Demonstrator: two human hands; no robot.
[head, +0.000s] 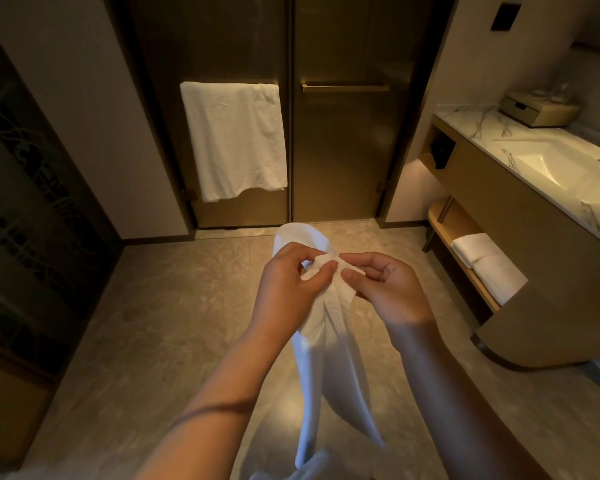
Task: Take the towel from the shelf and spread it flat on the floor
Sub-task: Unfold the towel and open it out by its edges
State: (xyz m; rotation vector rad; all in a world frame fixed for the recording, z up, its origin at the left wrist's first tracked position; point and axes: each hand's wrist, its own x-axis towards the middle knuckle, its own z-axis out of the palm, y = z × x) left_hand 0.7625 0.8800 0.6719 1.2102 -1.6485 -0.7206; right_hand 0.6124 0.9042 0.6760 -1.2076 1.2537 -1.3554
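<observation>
A white towel (329, 348) hangs bunched in front of me, above the tiled floor (153, 323). My left hand (288, 282) and my right hand (385, 289) pinch its top edge close together at chest height, fingers closed on the cloth. The towel's lower part drops down between my forearms and folds on itself. At the right, the low wooden shelf (454, 223) under the vanity holds two folded white towels (485, 265).
Another white towel (236, 140) hangs on a bar on the left glass door straight ahead. A marble vanity (478, 126) with a sink (548, 168) and a small box (537, 109) stands at the right. A dark patterned panel (25, 209) lines the left side.
</observation>
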